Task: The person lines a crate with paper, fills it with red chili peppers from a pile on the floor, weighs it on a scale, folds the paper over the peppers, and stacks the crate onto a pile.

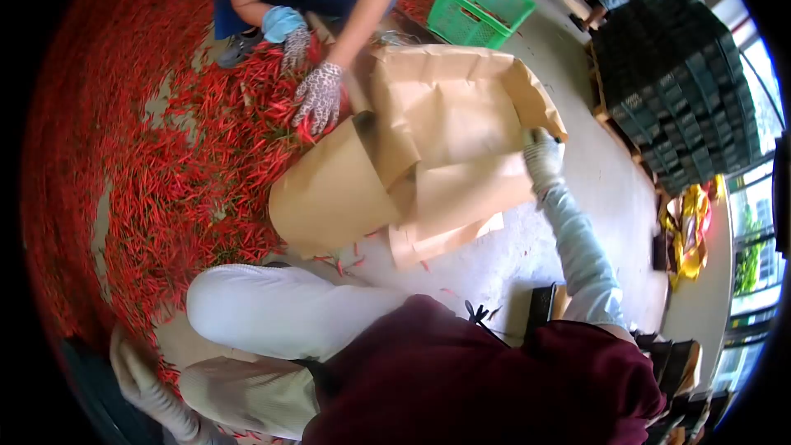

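Note:
My right hand (543, 158), in a pale glove, is closed on the right edge of a brown paper sheet (474, 185). The creased paper forms an open, box-shaped liner (457, 107), and a separate-looking flap (329, 194) folds out toward the red chillies (198, 189). Low on the left, my gloved left hand (132, 363) is dim, its fingers stretched out beside the chillies and a dark crate (95, 387). Across from me, a crouching person's patterned gloves (320, 97) are in the chilli heap, close to the paper.
Chillies cover the floor on the left. A green plastic crate (478, 10) stands beyond the paper. Dark crates (680, 82) are stacked on a wooden pallet at right, near yellow and red bags (690, 231). My white-trousered knee (239, 309) is close below the paper.

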`<action>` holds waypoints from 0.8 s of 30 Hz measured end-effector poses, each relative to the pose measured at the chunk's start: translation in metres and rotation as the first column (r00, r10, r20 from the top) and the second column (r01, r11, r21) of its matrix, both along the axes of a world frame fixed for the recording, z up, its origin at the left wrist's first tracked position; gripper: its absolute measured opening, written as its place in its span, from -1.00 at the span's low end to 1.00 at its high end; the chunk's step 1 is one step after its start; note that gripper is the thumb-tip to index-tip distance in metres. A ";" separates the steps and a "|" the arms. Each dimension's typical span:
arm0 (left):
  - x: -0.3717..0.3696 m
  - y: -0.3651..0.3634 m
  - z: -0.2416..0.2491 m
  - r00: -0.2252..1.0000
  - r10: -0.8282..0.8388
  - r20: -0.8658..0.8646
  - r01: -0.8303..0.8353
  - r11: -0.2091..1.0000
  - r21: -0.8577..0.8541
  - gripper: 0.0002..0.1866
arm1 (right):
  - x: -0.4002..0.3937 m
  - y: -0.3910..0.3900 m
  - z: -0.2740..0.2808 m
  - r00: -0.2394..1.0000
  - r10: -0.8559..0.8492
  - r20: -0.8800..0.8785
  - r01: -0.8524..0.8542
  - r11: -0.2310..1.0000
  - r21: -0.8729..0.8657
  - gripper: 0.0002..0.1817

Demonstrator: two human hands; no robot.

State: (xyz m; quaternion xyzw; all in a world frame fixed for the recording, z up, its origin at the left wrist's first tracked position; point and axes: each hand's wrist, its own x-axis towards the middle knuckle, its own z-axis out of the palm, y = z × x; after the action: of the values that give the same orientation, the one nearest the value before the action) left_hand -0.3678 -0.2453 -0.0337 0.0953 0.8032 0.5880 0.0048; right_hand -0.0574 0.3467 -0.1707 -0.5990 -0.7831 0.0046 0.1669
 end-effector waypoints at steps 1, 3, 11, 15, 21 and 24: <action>0.002 0.052 0.016 0.946 -0.211 0.247 0.253 0.956 -0.149 -0.68 | 0.018 0.007 0.009 0.972 -0.157 -0.175 0.102 0.952 -0.289 -0.50; 0.012 0.142 -0.014 0.716 -0.598 0.361 0.661 0.746 -0.076 -0.77 | 0.045 0.038 -0.017 0.803 -0.443 -0.399 0.119 0.774 -0.621 -0.43; 0.050 0.334 -0.236 0.557 -0.699 0.449 0.735 0.667 0.126 -0.72 | 0.046 0.053 -0.029 0.986 -0.147 -0.075 0.145 0.989 -0.039 -0.58; -0.016 0.307 -0.227 0.577 -0.639 0.509 0.681 0.720 0.132 -0.71 | -0.027 -0.041 0.028 0.747 0.225 -0.626 -0.227 0.971 0.077 -0.74; -0.140 0.258 -0.121 0.624 -0.560 0.545 0.743 0.640 -0.194 -0.71 | -0.189 -0.146 0.030 0.589 0.655 -0.473 -0.709 0.700 0.085 -0.89; -0.177 0.225 -0.111 0.642 -0.374 0.669 0.633 0.751 -0.188 -0.70 | -0.279 -0.125 -0.009 0.461 0.602 -0.652 -0.750 0.657 0.076 -0.76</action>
State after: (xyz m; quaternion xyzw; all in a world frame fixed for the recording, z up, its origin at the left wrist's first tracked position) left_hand -0.5452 -0.0208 -0.1447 0.1284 0.8018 0.3805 0.4426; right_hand -0.3363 0.2219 -0.1797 -0.2123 -0.8465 0.3572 0.3328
